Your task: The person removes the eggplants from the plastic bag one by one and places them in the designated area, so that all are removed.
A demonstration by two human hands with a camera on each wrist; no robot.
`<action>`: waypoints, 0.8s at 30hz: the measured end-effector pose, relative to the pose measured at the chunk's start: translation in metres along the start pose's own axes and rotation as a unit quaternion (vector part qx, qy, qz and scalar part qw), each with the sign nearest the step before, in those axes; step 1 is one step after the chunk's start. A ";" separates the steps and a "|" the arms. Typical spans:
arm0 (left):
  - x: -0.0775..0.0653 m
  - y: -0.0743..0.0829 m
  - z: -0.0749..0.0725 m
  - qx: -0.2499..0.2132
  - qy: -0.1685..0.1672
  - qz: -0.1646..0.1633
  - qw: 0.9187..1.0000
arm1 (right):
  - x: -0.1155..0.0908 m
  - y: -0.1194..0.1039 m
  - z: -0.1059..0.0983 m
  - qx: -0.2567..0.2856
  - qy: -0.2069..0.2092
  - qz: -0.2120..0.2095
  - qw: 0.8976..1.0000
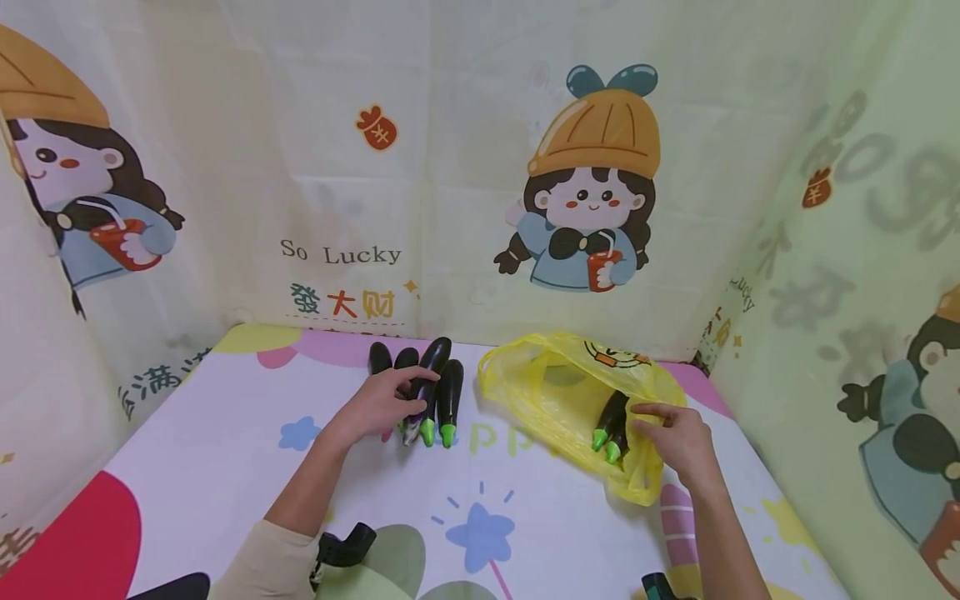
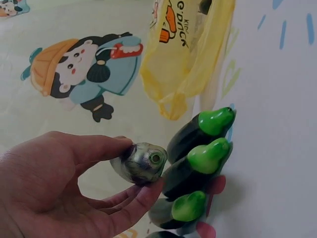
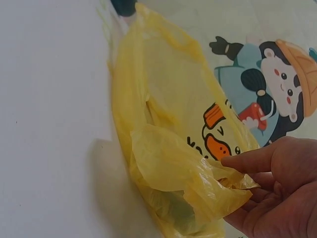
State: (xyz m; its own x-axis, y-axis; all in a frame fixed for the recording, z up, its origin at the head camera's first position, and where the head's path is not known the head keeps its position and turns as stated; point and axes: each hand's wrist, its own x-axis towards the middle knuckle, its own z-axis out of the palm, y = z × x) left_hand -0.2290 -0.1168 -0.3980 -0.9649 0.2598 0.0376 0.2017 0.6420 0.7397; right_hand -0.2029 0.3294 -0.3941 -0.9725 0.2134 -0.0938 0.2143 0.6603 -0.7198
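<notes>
My left hand pinches an eggplant between thumb and fingers. Unlike the others, its near end is silvery and mottled, with a round green-ringed spot. Beside it lie several dark, glossy eggplants with bright green stem ends, side by side. To the right, a yellow plastic bag lies on its side, its mouth facing the near side. My right hand pinches the bag's crumpled edge between thumb and fingers. Two eggplants show at the bag's mouth, stem ends toward me.
The table carries a white cloth printed with stars and coloured shapes. Printed curtains rise behind the table and at both sides. Dark wrist-mount parts show near the forearms.
</notes>
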 end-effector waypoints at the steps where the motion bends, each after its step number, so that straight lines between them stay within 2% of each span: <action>1: 0.000 -0.001 -0.002 -0.001 0.002 -0.004 1.000 | 0.000 0.000 0.000 -0.001 0.000 0.000 1.000; 17: -0.001 -0.025 -0.024 0.020 0.044 -0.035 0.998 | -0.001 -0.001 -0.001 -0.006 0.000 0.003 1.000; 24: -0.002 -0.038 -0.034 0.057 0.070 -0.046 0.995 | 0.000 -0.001 0.000 -0.002 0.002 0.004 1.000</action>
State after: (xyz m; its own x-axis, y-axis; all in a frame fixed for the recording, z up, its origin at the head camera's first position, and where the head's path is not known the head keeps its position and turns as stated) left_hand -0.2405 -0.1669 -0.4035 -0.9926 0.0974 0.0724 0.1209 0.7383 0.6635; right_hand -0.2035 0.3289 -0.3931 -0.9705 0.2211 -0.0961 0.2218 0.6623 -0.7157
